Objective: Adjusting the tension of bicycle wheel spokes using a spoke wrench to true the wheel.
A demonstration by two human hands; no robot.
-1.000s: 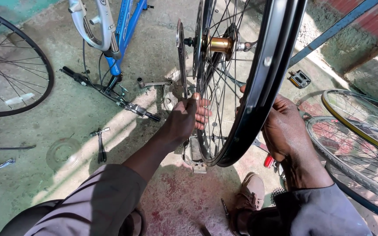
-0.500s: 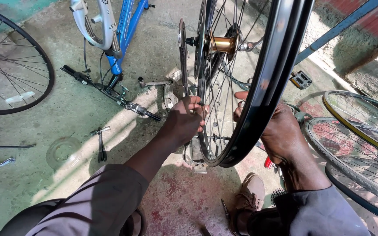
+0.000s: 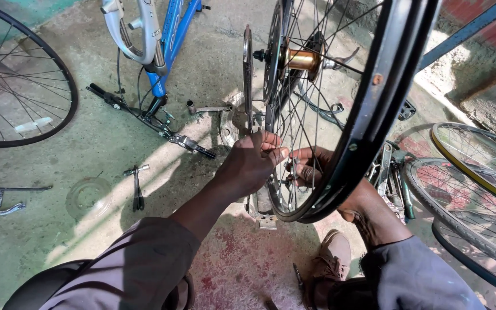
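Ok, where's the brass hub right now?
In the head view the brass hub sits top centre, at the middle of the black wheel, above both hands at the spokes and right of the chainring.

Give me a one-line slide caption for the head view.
Both hands, left hand and right hand, work the spokes of a black-rimmed wheel.

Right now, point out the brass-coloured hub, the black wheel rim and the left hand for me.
brass-coloured hub [image 3: 302, 59], head view, on the middle of the hub shell.
black wheel rim [image 3: 374, 109], head view, on the rim's outer wall at the right.
left hand [image 3: 254, 163], head view, on the back of the hand.
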